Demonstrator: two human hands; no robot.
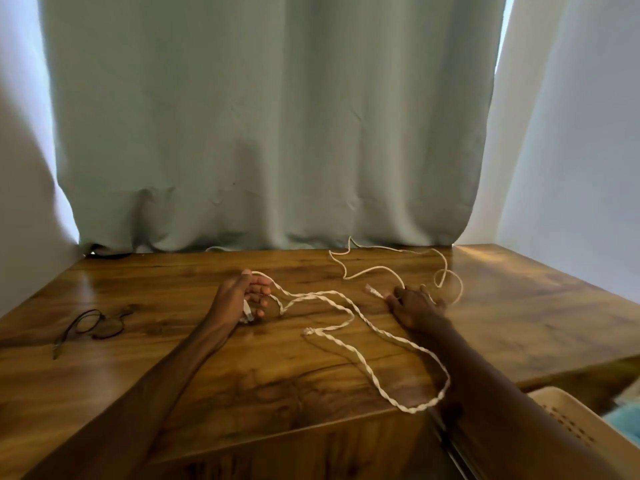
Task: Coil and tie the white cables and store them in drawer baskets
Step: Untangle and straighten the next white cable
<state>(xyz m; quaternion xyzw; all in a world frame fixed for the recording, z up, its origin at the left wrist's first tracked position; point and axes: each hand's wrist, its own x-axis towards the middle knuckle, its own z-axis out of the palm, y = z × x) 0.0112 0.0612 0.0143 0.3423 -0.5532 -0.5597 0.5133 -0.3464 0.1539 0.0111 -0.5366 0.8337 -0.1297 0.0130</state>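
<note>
Left hand (242,299) grip closed on twisted white cable (360,320) mid-table (173,358), right hand (415,306) pinning thin white cable (381,268) near back edge, its grip unclear; basket (568,420) cut off at right.

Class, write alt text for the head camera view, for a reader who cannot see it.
Two bare hands work white cables on a wooden table: the left hand holds a twisted cable, the right hand rests on a thinner cable. A dark cord lies far left; a grey-green curtain hangs behind.
</note>
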